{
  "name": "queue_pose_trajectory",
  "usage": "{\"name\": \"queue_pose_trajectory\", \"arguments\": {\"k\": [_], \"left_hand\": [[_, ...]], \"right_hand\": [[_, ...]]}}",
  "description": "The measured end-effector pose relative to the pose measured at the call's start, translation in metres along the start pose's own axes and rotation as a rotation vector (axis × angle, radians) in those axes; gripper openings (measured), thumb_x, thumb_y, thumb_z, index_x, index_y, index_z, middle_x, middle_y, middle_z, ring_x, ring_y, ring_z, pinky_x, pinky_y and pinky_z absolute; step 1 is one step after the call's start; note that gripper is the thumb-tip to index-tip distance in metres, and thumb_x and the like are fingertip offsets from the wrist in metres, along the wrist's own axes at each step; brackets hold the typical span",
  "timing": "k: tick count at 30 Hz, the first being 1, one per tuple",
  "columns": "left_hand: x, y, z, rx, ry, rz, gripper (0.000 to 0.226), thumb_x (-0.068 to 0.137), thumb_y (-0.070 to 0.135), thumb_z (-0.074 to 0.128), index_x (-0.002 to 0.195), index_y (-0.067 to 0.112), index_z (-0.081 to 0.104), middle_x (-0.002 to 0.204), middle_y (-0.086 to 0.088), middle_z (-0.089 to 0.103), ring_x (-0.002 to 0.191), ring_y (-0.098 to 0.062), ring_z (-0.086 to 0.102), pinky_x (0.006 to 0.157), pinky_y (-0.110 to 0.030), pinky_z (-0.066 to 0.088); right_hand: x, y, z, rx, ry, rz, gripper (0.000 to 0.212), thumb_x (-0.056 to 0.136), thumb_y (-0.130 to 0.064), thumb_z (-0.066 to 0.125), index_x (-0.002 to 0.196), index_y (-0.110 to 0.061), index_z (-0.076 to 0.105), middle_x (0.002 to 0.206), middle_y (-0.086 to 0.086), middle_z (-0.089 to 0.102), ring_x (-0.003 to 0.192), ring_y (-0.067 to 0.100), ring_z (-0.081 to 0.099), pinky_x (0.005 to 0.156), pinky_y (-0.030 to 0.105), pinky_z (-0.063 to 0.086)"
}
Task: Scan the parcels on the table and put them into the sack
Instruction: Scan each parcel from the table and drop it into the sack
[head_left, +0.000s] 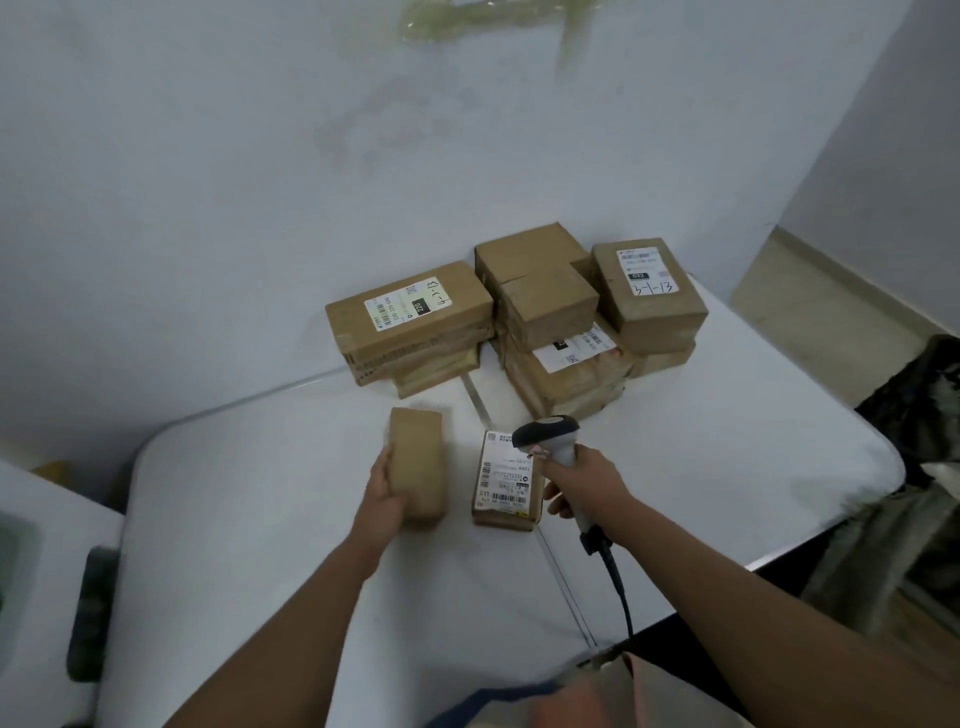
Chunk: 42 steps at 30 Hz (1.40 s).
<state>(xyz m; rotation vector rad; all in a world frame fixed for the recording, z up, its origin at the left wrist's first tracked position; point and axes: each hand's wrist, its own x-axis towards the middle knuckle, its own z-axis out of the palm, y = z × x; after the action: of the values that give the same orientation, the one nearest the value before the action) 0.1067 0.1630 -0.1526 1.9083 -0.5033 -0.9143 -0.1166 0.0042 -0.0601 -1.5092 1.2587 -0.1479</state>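
Observation:
On the white table (727, 467) my left hand (384, 493) grips the near left side of a small plain brown parcel (420, 467) that stands on its edge. Right of it a flat brown parcel (506, 480) lies with its white shipping label facing up. My right hand (576, 480) holds a grey and black barcode scanner (548, 434) by the handle, its head just above that label's far right corner. A stack of several brown parcels (519, 317) sits at the back of the table against the wall. The dark sack (919, 410) hangs off the table's right edge.
The scanner's black cable (615, 582) runs down over the table's near edge. A white appliance with a dark strip (91, 613) stands at the left. The grey wall (260, 182) rises right behind the stack. A seam (561, 571) crosses the tabletop.

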Motion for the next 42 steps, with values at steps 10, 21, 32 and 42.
{"name": "queue_pose_trajectory", "arguments": {"k": [10,21,32,42], "left_hand": [[0.003,0.004,0.02,0.672,0.205,-0.149,0.094,0.076,0.051,0.074,0.148,0.026,0.019,0.153,-0.016,0.009,0.13,-0.044,0.033,0.1,-0.052,0.041],[-0.012,0.023,-0.004,-0.44,-0.236,-0.189,0.089,0.073,0.003,0.082,0.138,0.042,0.035,0.13,-0.009,0.058,0.114,-0.027,0.065,0.102,-0.044,0.05],[-0.003,0.049,0.025,-0.475,-0.401,-0.175,0.094,0.069,0.0,0.083,0.137,0.045,0.036,0.131,-0.01,0.062,0.115,-0.028,0.065,0.106,-0.043,0.047],[0.005,0.06,0.036,-0.474,-0.399,-0.155,0.096,0.07,0.0,0.084,0.139,0.045,0.035,0.131,-0.007,0.063,0.117,-0.027,0.064,0.107,-0.044,0.047]], "right_hand": [[-0.007,-0.006,0.015,0.008,-0.029,-0.024,0.02,0.092,-0.026,0.063,0.096,-0.007,0.063,0.07,0.007,0.07,0.053,0.017,0.064,0.05,0.022,0.05],[-0.009,-0.032,-0.021,0.34,0.048,0.058,0.028,0.093,-0.029,0.065,0.09,-0.003,0.059,0.065,0.012,0.064,0.049,0.018,0.059,0.046,0.025,0.048],[-0.024,-0.07,-0.037,0.503,-0.091,0.055,0.027,0.091,-0.032,0.067,0.085,-0.006,0.059,0.062,0.009,0.059,0.048,0.016,0.055,0.047,0.023,0.047],[-0.031,-0.086,-0.041,0.59,-0.072,0.032,0.027,0.093,-0.029,0.065,0.092,-0.003,0.056,0.061,0.011,0.057,0.044,0.016,0.053,0.043,0.022,0.044]]}}
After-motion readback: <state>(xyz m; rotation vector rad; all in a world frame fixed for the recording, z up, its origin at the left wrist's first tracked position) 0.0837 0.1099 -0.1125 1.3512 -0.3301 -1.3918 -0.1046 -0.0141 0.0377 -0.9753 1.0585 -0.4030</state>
